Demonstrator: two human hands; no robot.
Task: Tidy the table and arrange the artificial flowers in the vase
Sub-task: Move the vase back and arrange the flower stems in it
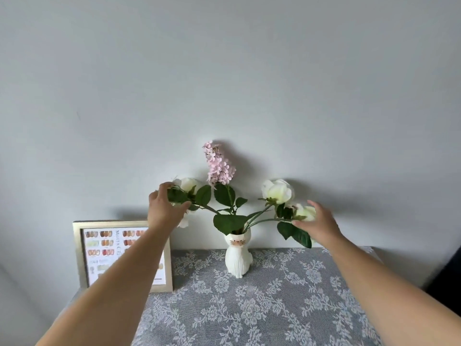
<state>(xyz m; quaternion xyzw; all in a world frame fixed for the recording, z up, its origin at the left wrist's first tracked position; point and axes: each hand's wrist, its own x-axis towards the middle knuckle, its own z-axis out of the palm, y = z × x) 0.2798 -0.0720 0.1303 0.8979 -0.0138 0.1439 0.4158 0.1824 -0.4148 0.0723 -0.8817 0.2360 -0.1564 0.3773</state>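
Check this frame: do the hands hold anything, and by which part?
The left hand pinches the leafy stem of the left white flower, just below the bloom. The right hand is open, fingers touching the right flower stem, not gripping.

Single head-worn view, forward and slightly downward, close over table [274, 308]

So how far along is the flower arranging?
Nearly done: the pink flower spray and white flowers already stand in the cat vase. The left hand grips a leafy stem; the right hand touches the outer bloom. Only spreading and letting go remain.
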